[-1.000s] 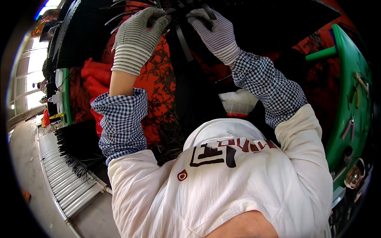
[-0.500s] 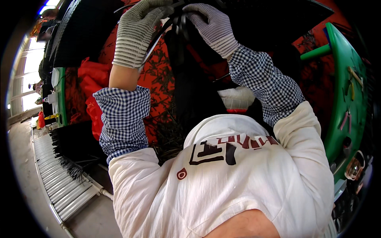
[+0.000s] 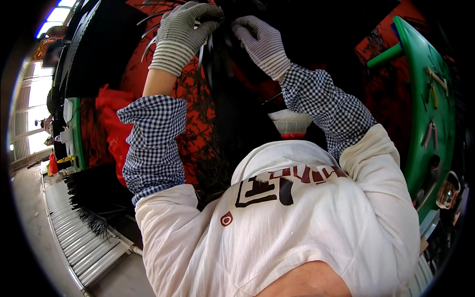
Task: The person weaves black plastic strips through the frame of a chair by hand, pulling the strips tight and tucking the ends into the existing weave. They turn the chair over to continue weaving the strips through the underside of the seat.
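Both my hands wear striped knit gloves and work near the top edge of the view. My left hand (image 3: 187, 35) has its fingers closed around thin black strips (image 3: 210, 55), whose ends fan out to its left and hang below it. A short gap to the right, my right hand (image 3: 262, 43) has bent fingers drawn together at the dark material. What lies between those fingertips is lost in the black. A large black mass (image 3: 307, 24) spreads behind and beside the hands, its form too dark to make out.
Black scraps litter a red surface (image 3: 195, 111) below my left hand. Red cloth (image 3: 111, 106) lies further left. At the right stands a green table (image 3: 418, 64) bearing pliers (image 3: 431, 134) and other hand tools. A roller conveyor (image 3: 81, 225) runs along the lower left, beside black bristles (image 3: 91, 218).
My left hand has turned and shifted slightly right, and the strips now fan out to its left. My right hand has moved a little down, away from the strips that both hands met at.
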`<state>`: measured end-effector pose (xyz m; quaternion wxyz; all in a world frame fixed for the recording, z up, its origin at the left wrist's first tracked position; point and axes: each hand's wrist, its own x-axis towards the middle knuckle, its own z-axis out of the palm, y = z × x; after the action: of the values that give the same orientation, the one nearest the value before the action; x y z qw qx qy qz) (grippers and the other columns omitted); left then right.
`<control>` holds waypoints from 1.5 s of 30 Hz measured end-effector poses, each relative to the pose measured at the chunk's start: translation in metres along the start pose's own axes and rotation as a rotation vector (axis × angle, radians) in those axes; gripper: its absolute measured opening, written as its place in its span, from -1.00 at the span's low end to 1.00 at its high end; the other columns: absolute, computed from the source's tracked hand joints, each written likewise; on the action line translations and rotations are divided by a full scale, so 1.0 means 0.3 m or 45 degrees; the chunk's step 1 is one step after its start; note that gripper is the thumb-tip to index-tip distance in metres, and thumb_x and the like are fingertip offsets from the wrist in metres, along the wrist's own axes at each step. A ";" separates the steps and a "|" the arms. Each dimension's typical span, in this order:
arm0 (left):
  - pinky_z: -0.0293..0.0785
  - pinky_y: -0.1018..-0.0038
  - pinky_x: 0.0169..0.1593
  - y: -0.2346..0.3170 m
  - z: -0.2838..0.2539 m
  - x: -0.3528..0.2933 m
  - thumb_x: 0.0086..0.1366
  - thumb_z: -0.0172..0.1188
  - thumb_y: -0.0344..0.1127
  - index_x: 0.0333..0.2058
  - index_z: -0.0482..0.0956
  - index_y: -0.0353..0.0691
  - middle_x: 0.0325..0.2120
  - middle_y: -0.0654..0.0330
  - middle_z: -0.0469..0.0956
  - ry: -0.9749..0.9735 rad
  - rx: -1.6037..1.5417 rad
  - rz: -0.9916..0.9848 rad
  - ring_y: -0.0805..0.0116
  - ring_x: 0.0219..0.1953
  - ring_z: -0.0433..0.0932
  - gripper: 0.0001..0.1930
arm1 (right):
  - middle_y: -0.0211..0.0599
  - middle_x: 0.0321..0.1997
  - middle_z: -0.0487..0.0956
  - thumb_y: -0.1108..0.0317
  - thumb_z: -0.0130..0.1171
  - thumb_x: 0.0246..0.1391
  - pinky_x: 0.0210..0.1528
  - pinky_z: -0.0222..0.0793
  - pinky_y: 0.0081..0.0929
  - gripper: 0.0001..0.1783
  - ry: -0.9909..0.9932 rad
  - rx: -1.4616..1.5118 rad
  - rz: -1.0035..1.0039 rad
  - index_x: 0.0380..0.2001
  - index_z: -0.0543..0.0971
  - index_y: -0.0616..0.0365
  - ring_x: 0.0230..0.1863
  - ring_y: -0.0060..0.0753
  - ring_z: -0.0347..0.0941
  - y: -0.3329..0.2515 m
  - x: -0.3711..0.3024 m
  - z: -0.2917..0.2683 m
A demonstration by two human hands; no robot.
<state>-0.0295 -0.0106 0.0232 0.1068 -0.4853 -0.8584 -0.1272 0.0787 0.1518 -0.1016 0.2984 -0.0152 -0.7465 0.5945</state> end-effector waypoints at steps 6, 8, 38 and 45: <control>0.66 0.33 0.13 -0.017 0.020 0.001 0.24 0.42 -0.22 -0.02 0.72 -0.01 -0.12 0.25 0.74 0.045 -0.117 0.072 0.28 -0.08 0.73 -0.68 | -0.41 -0.27 0.69 0.24 0.20 0.37 -0.29 0.61 -0.66 -0.74 0.003 0.031 0.035 0.02 0.64 0.09 -0.35 -0.64 0.60 0.016 -0.007 0.005; 0.67 0.34 0.10 -0.015 0.010 0.011 0.25 0.41 -0.24 -0.01 0.72 -0.02 -0.12 0.23 0.74 0.095 -0.130 0.019 0.29 -0.10 0.73 -0.69 | -0.40 -0.25 0.69 0.24 0.20 0.37 -0.28 0.62 -0.65 -0.74 -0.016 0.025 0.057 0.02 0.64 0.08 -0.32 -0.63 0.61 0.016 -0.009 0.007; 0.60 0.43 -0.19 -0.057 0.068 0.187 0.26 0.29 -0.55 -0.18 0.65 -0.35 -0.38 0.12 0.70 0.363 -0.715 -0.404 0.32 -0.32 0.68 -0.85 | -0.46 -0.33 0.65 0.23 0.21 0.36 -0.35 0.57 -0.72 -0.76 0.049 0.047 0.124 -0.02 0.65 0.10 -0.43 -0.71 0.53 -0.028 0.032 -0.005; 0.60 0.37 -0.17 -0.073 0.047 0.250 0.25 0.31 -0.43 -0.14 0.67 -0.38 -0.32 0.03 0.74 0.296 -0.546 -0.446 0.28 -0.29 0.71 -0.78 | -0.45 -0.34 0.66 0.26 0.19 0.37 -0.38 0.55 -0.73 -0.77 0.030 0.070 0.248 -0.04 0.65 0.12 -0.45 -0.73 0.52 -0.031 0.037 -0.019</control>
<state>-0.0869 0.0435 0.0304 0.0758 -0.3235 -0.8646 -0.3769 0.0752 0.1583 -0.0879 0.2482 -0.0865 -0.7214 0.6407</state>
